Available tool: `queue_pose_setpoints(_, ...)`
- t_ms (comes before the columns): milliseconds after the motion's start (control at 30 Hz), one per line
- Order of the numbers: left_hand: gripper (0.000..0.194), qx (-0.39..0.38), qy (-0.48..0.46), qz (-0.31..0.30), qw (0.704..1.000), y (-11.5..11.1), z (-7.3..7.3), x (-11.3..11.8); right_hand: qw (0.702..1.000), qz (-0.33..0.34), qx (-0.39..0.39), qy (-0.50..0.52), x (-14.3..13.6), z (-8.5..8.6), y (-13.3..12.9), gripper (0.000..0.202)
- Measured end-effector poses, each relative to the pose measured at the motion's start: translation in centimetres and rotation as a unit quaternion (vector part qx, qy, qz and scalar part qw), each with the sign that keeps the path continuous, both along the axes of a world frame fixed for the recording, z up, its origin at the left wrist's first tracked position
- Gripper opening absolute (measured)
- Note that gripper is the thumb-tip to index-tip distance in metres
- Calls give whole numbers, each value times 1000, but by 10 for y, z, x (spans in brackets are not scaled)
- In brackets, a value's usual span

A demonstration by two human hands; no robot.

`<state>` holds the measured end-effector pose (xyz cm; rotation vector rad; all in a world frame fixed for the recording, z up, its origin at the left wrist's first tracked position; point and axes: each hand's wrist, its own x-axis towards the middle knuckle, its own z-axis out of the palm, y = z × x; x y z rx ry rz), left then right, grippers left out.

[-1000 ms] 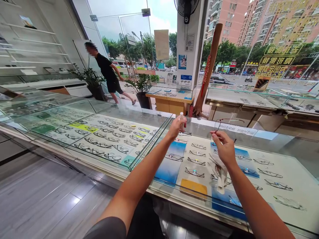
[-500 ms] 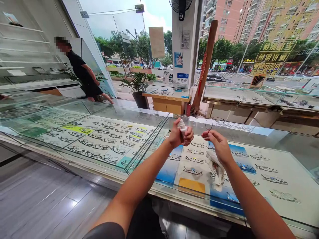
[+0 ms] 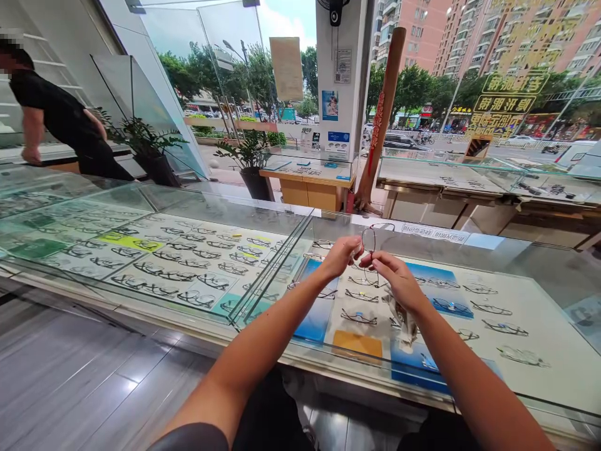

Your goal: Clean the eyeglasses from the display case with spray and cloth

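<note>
My right hand pinches a pair of thin-framed eyeglasses, held up above the glass counter. A crumpled pale cloth hangs below that hand, apparently held in it too. Close beside the glasses, my left hand is closed around a small white spray bottle. Most of the bottle is hidden by the fingers. Beneath both hands, rows of eyeglass frames lie inside the display case.
The glass display counter runs across in front of me, with more frames on the left. An orange-yellow cloth lies in the case. A person in black is at the far left. Potted plants and a wooden post stand beyond.
My left hand has turned and come close to the glasses, so the spray bottle is now mostly hidden. My right hand has shifted slightly left. The person in black appears farther left.
</note>
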<state>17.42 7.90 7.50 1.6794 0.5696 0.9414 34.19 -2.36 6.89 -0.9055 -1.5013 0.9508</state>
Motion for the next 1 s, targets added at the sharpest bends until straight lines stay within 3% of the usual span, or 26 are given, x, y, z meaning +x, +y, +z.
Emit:
queue_pose_setpoints(300,60,2,17,-11,1000,-8,1,2,999,-29,8,21,6,3,3,30)
queue_pose_setpoints(600,58,37,-16,22,999,-6,2,0,1000,-4,2,2,0,2,-1,30)
queue_pose_setpoints(833,57,89,66,0,994,-12,-5,1,995,-61,10,80,10,-6,10,28)
queue_pose_setpoints(1000,57,104,86,-44,990,-18,-3,2,993,-83,-6,87,9,-4,10,34)
